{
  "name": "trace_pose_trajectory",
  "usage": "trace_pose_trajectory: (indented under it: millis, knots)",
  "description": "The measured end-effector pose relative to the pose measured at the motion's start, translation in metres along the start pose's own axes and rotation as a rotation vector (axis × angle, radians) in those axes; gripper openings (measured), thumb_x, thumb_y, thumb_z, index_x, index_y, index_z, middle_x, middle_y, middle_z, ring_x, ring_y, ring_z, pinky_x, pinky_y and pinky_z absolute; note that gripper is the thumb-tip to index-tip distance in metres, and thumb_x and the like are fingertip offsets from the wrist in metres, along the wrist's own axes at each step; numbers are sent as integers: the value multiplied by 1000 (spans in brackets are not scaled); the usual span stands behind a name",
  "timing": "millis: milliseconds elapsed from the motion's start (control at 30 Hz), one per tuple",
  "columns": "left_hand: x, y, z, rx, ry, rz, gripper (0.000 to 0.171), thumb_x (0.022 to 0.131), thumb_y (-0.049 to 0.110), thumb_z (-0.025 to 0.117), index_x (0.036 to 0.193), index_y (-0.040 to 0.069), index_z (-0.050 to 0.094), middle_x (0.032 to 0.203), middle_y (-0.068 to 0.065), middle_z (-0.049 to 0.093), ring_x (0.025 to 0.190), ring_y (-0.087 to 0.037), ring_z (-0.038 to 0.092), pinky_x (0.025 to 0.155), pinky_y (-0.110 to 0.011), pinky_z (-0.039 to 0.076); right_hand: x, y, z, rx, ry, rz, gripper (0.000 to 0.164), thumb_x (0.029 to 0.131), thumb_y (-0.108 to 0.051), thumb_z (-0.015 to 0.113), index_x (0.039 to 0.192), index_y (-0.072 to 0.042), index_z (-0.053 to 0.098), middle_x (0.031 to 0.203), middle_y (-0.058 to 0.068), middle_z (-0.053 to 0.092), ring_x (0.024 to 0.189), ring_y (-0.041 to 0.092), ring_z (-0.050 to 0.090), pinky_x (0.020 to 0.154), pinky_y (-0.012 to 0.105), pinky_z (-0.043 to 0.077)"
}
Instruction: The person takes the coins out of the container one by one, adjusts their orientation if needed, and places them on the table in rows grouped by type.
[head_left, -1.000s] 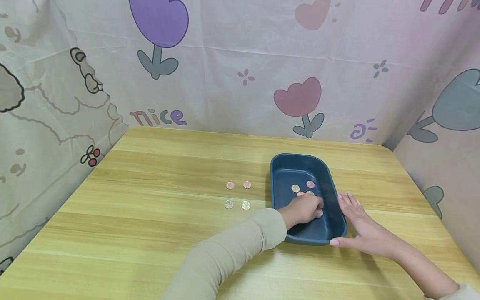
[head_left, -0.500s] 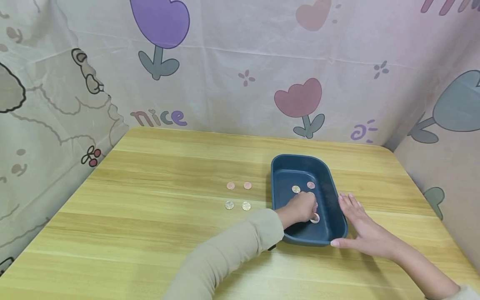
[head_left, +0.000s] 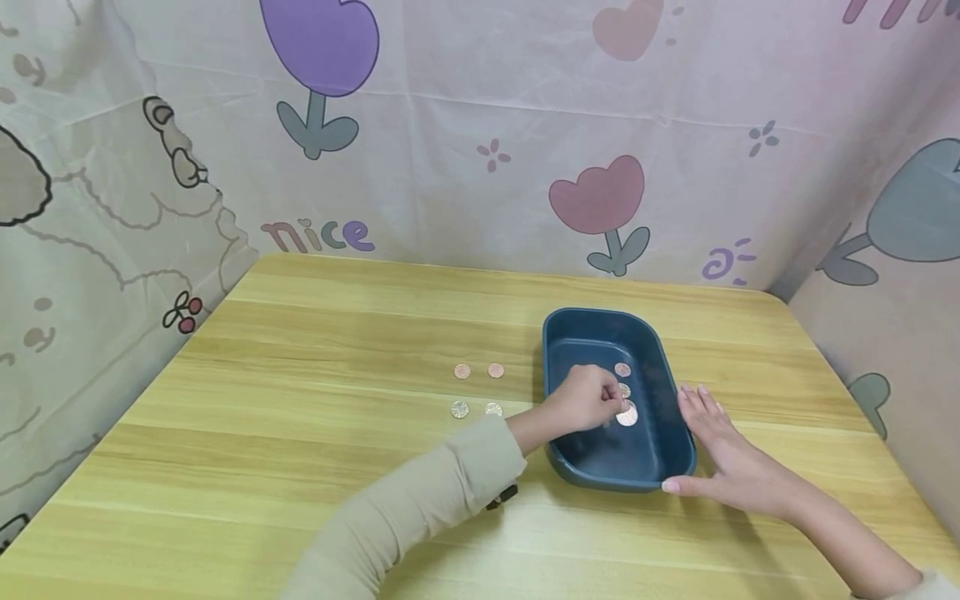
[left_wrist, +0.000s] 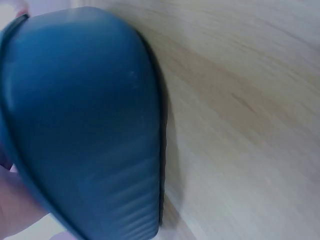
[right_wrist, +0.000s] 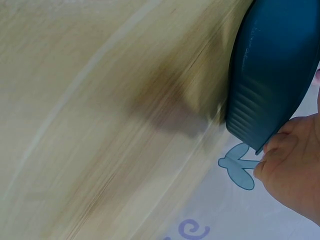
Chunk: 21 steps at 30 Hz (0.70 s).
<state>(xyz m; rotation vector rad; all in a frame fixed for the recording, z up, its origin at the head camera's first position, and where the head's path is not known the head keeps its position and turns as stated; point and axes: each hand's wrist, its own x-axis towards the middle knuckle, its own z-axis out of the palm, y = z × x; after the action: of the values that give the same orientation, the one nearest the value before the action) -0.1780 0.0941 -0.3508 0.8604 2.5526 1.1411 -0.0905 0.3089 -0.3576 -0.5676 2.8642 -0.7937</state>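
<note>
My left hand [head_left: 585, 400] is inside the dark blue tray [head_left: 603, 315], its fingers curled and pinching a shiny coin [head_left: 628, 414] at the fingertips. Past the fingers, a coppery coin [head_left: 622, 369] lies on the tray's floor, with another coin [head_left: 626, 390] partly behind the fingertips. My right hand [head_left: 727, 462] rests along the tray's right side, fingers straight, thumb at the near corner of the rim. In the left wrist view the tray's outer wall [left_wrist: 95, 110] hides most of the left hand [left_wrist: 17, 205]. The right wrist view has the right hand [right_wrist: 295, 162] at the tray's rim.
Left of the tray, two coppery coins, one here [head_left: 462, 372], lie behind two paler coins, one here [head_left: 460, 409], on the wooden table [head_left: 300, 433]. A printed cloth [head_left: 450, 192] hangs behind the table and along both sides.
My left hand has drawn back to the left and slightly up inside the tray, with the coin at its fingertips. My right hand and the tray have stayed put.
</note>
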Motion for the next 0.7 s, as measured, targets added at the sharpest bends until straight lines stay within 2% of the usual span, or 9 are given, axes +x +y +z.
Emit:
trace_pose_trajectory:
  millis: [133, 267, 367, 533, 600, 700]
  knots:
    - [-7, -3, -12, -121, 40, 9, 14, 86, 11, 64, 75, 3, 67, 63, -6, 67, 57, -14, 66, 44, -12, 41, 0, 0, -1, -5, -3, 5, 108, 76, -40, 73, 148, -4, 1, 154, 23, 0, 142, 29, -17, 113, 50, -11]
    - [-14, -6, -25, -234, 95, 29, 13, 85, 7, 64, 75, -2, 66, 65, -14, 66, 61, -27, 67, 43, -13, 38, 0, 0, -2, 4, -3, 12, 109, 76, -40, 73, 148, -4, 1, 155, 22, -1, 142, 29, -17, 113, 52, -11]
    - [-19, -10, -34, -299, 124, 8, 13, 85, 6, 64, 77, -5, 65, 67, -17, 65, 66, -35, 67, 43, -13, 39, 0, 0, -2, 10, -1, 12, 109, 76, -40, 73, 148, -4, 1, 155, 22, -2, 142, 30, -17, 112, 54, -10]
    - [-29, -24, -52, -363, 174, -75, 12, 85, 8, 65, 82, -4, 64, 68, -14, 63, 71, -38, 66, 51, -19, 49, 0, 0, -2, 15, -2, 11, 110, 75, -41, 74, 148, -5, 0, 154, 23, -2, 142, 31, -17, 110, 60, -7]
    - [-33, -31, -59, -390, 199, -111, 12, 85, 8, 65, 83, -4, 63, 69, -12, 63, 71, -37, 66, 57, -26, 54, 1, 0, -2, 22, -4, 16, 110, 75, -41, 74, 148, -5, 0, 154, 23, -3, 142, 32, -17, 107, 65, -4]
    - [-40, -42, -68, -416, 239, -158, 12, 85, 8, 66, 83, -4, 63, 70, -12, 63, 65, -29, 65, 65, -34, 57, 1, 0, -3, 30, -8, 18, 111, 74, -41, 74, 149, -6, -1, 154, 23, -3, 142, 33, -18, 104, 69, 0]
